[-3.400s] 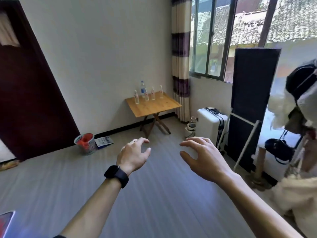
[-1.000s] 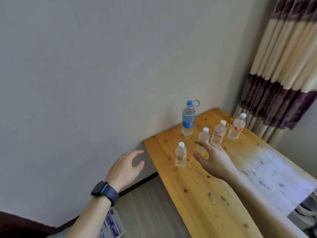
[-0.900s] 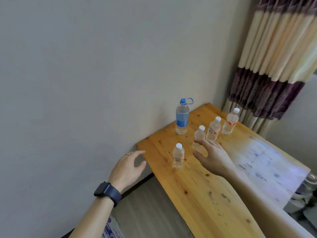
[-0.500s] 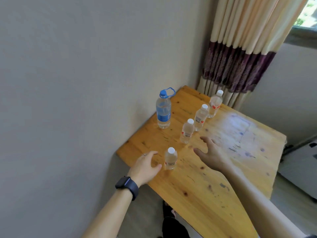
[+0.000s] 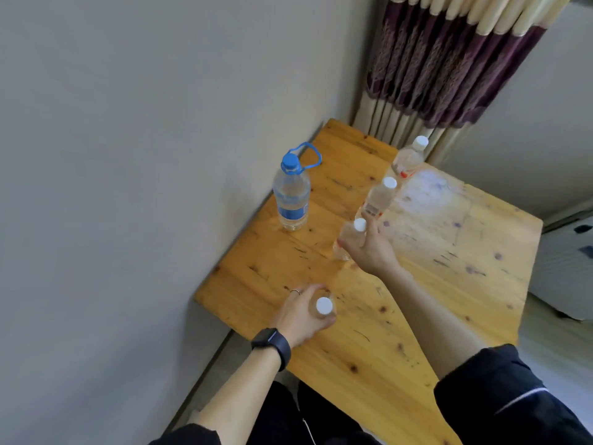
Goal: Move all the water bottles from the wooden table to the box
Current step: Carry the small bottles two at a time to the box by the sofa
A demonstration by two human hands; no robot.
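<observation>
Five water bottles are on the wooden surface (image 5: 433, 284), which stands in the corner against the grey wall (image 5: 128, 123), w/ a striped curtain (image 5: 449, 59) behind its far end.

The left grip (image 5: 301, 316) is curled round the nearest small bottle (image 5: 323, 306), close to the near-left edge of the surface. The fingers wrap the body from the left and the thumb closes on the near side. Only the white cap and a bit of the shoulder show from above, so I cannot tell if the base touches the wood. This wrist wears a black watch (image 5: 272, 345), and one finger has a thin ring (image 5: 295, 292).

The right grip (image 5: 369, 248) pinches the 2nd small bottle (image 5: 348, 239) approx. in the middle of the surface: fingers on the right side and thumb on the near-left side, just under the white cap. The bottle is tilted a little to the left, and its base seems to rest on the wood.

Beyond it, in the same row, the 3rd small bottle (image 5: 378, 199) and the 4th small bottle (image 5: 409, 159) stand free, both w/ white caps, the 4th near the curtain. The big bottle (image 5: 292, 197), w/ blue cap, blue loop and blue label, stands upright near the wall, apart from both grips.

Dark sleeves (image 5: 500, 396) show at the bottom.
</observation>
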